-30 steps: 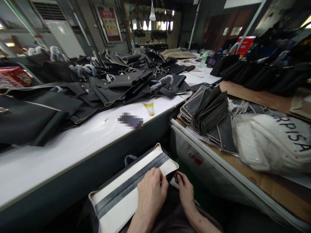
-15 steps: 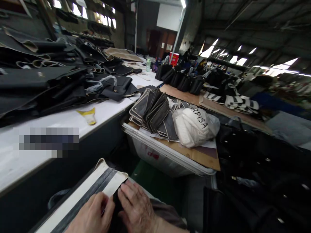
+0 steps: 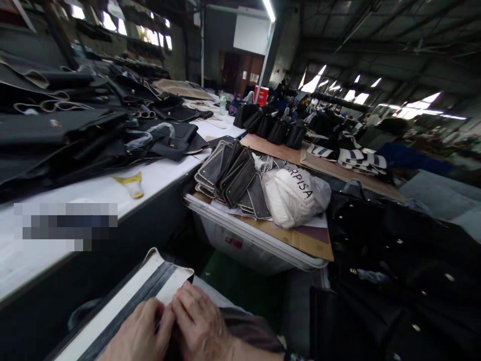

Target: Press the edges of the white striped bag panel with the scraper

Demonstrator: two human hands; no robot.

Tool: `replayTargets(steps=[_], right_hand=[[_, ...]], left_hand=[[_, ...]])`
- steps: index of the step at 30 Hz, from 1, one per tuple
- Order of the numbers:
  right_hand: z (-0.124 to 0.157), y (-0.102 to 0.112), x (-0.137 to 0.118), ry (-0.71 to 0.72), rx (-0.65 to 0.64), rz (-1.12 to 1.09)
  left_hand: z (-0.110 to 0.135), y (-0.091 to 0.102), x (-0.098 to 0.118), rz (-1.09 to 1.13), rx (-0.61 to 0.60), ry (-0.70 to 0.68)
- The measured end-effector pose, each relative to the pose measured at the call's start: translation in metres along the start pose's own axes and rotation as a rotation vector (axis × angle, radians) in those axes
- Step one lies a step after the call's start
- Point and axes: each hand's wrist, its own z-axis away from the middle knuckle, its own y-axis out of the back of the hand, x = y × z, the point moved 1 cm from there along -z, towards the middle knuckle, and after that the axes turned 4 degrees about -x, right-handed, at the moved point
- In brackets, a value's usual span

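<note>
A white bag piece (image 3: 175, 281) with a dark grey stripe down its middle lies across my lap, slanting from lower left to upper right. Its far edge curls up, and a bit of black material shows along its right side. My left hand (image 3: 139, 326) is closed in a pinch at that right edge, thumb against the curled fingers. Beside it, almost touching, my right hand (image 3: 201, 321) bends its fingers over the same edge. Both sets of fingertips are partly hidden, so I cannot make out any smaller item between them.
Left is a white table (image 3: 165, 175) with black bag pieces (image 3: 63, 135) and a yellow-edged template (image 3: 131, 184). Ahead, a plastic bin (image 3: 248, 250) carries dark panels (image 3: 235, 175) and a white plastic-wrapped bundle (image 3: 293, 195). Black bags (image 3: 398, 260) are heaped at right.
My right hand has slid down the edge of the bag piece, closer to my left hand, and its fingers are more bent. The camera view has shifted slightly.
</note>
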Motion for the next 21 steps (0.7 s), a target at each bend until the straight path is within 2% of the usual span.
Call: replayTargets(steps=[3,6,9,14,21], right_hand=[[0.005,0.008,-0.007,0.002,-0.002,-0.062],[0.009,0.003,-0.005,0.005,0.001,-0.091],[0.009,-0.007,0.0,0.058,-0.002,-0.108],[0.011,-0.009,-0.003,0.125,0.029,-0.113],[0.012,-0.015,-0.012,0.173,-0.013,-0.138]], left_hand=[[0.017,0.006,0.013,-0.036,0.134,0.081],[0.028,0.005,0.02,0.037,0.26,0.03],[0.035,0.0,0.018,0.06,0.305,0.015],[0.062,-0.003,0.009,0.086,0.4,0.078],[0.109,-0.011,-0.022,0.102,0.495,0.236]])
